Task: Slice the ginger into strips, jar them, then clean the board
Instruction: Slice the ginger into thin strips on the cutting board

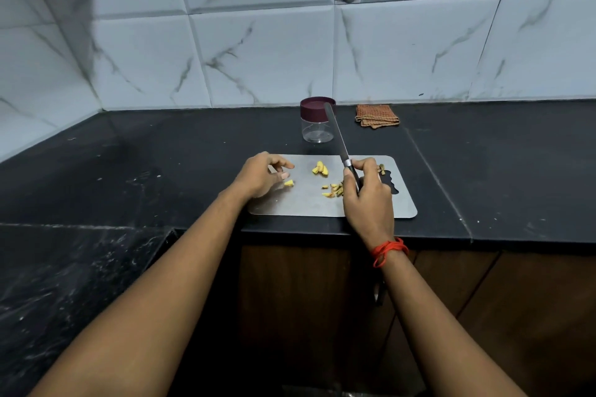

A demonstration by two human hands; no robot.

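Note:
A steel cutting board (306,203) lies at the counter's front edge. On it lie yellow ginger chunks (320,168), a small ginger piece (289,183) and a heap of thin strips and peel (333,190). My left hand (261,176) hovers over the board's left end, fingers loosely curled, its fingertips just beside the small piece. My right hand (367,196) grips the handle of a knife (337,132), whose dark blade points up and away toward the jar. A clear jar (317,121) with a maroon lid stands behind the board.
A folded brown checked cloth (376,115) lies by the tiled wall, right of the jar. The black counter (161,155) stretches left and right; its front edge drops to wooden cabinet doors (483,300). A lower black surface sits at front left.

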